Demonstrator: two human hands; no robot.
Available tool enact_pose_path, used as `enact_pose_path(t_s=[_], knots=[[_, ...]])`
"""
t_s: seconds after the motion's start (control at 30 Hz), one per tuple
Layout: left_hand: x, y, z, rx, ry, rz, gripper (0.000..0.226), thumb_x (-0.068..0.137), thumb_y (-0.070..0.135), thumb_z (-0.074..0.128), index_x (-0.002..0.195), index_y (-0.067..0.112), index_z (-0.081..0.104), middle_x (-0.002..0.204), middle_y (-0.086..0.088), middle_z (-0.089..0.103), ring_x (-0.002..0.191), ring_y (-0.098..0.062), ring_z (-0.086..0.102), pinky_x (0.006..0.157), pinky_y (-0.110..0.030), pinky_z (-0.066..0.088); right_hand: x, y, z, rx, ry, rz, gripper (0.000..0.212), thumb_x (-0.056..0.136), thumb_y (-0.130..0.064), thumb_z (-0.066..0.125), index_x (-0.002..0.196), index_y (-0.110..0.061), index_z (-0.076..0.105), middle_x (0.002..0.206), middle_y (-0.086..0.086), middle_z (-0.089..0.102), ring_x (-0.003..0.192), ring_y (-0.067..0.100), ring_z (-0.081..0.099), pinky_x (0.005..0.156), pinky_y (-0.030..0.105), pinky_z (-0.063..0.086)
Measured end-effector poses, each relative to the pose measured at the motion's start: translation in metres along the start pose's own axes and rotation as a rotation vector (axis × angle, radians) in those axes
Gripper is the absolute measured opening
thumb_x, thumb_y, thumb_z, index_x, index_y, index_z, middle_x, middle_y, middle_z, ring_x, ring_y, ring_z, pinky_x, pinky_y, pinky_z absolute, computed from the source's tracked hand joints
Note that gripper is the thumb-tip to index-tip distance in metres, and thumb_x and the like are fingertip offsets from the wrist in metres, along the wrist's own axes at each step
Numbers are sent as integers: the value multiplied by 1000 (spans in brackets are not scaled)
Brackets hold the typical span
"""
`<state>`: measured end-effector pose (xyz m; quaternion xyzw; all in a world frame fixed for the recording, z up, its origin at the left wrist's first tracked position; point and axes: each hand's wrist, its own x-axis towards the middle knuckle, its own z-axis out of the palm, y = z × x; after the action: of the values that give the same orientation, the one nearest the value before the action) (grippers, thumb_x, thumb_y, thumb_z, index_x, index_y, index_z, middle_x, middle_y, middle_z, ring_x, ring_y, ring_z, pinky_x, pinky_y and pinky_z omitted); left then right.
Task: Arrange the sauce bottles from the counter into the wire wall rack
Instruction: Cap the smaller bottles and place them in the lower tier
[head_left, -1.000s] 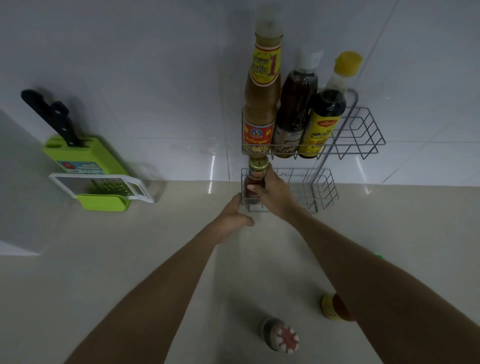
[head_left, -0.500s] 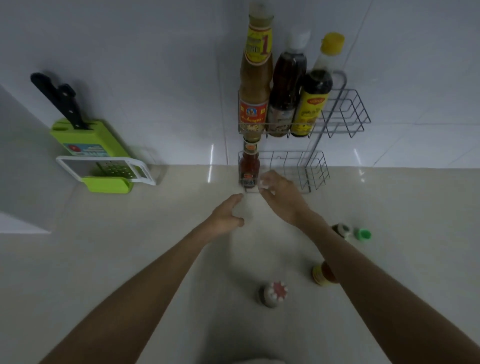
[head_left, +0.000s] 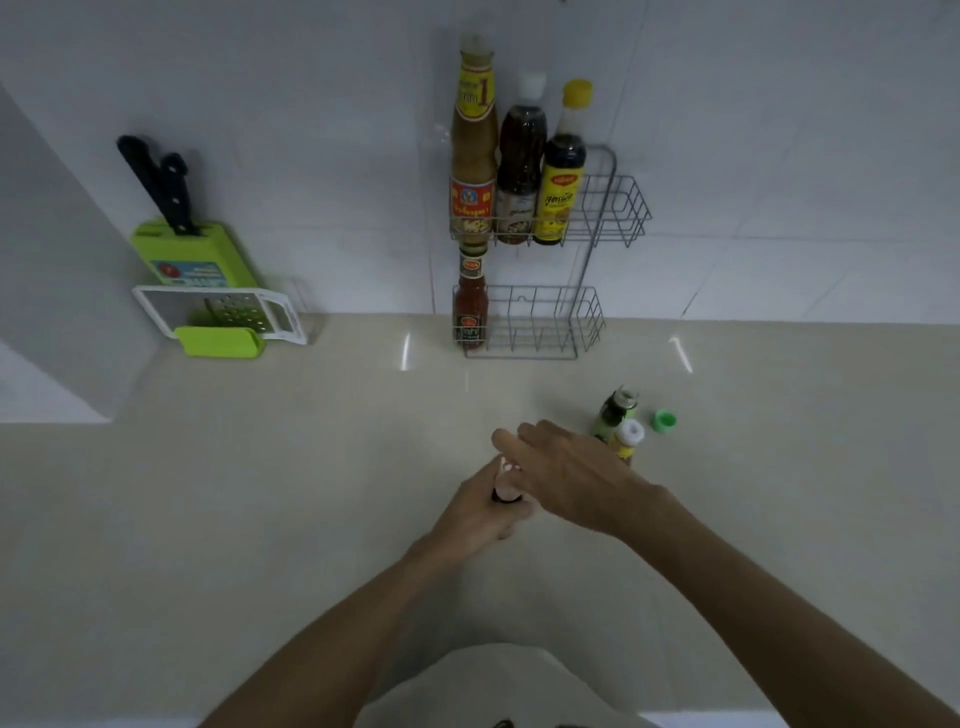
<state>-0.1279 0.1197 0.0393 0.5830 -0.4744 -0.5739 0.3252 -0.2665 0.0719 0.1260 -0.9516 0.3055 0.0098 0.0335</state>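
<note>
The wire wall rack (head_left: 597, 317) hangs on the tiled wall with two tiers. Its upper tier holds three tall bottles: a tan sauce bottle (head_left: 471, 150), a dark bottle with a white cap (head_left: 521, 166) and a dark bottle with a yellow cap (head_left: 563, 171). A red chili sauce bottle (head_left: 470, 301) stands at the left end of the lower tier. On the counter, my left hand (head_left: 480, 512) grips a small bottle (head_left: 505, 480), mostly hidden. My right hand (head_left: 569, 475) is spread just above it, fingers apart. Two small bottles (head_left: 615, 413) (head_left: 629, 437) stand to the right.
A loose green cap (head_left: 665, 420) lies beside the two small bottles. At the left, a green knife block (head_left: 192, 254) with black-handled knives and a white grater (head_left: 218, 312) stand against the wall. A white wall edge juts in at the far left.
My right hand released the red chili sauce bottle in the lower tier. Both hands drew back toward me over the counter, and my left hand closed on the small bottle.
</note>
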Motion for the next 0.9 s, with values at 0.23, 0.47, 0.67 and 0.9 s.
enact_pose_path(t_s=[0.23,0.47,0.67,0.9], knots=[[-17,61,-39,123,-210,136,28,50,7,57,73,-9,56,67,-13,58,62,-20,52,61,-28,40,4,16,-82,166,-40,-146,22,99,-38,43,111,-20,41,82,-1,49,70,16,43,58,30,36],[-29,100,-52,11,-472,91,15,47,6,59,60,-1,58,60,-12,61,66,-31,52,71,-34,44,12,27,-117,154,35,-276,28,98,-49,36,106,-22,38,81,-5,51,67,14,47,57,30,42],[-25,97,-26,363,173,84,15,49,19,69,45,19,54,44,6,59,42,-14,53,51,-25,41,7,26,-65,-86,309,39,51,91,-63,-1,77,-25,31,48,-5,37,41,21,40,41,25,38],[-37,113,-45,236,-568,54,12,56,-1,60,65,-9,58,64,-16,57,60,-25,53,63,-29,44,0,22,-72,-81,399,-261,45,98,-49,19,78,-17,44,54,-2,46,42,14,37,37,24,30]])
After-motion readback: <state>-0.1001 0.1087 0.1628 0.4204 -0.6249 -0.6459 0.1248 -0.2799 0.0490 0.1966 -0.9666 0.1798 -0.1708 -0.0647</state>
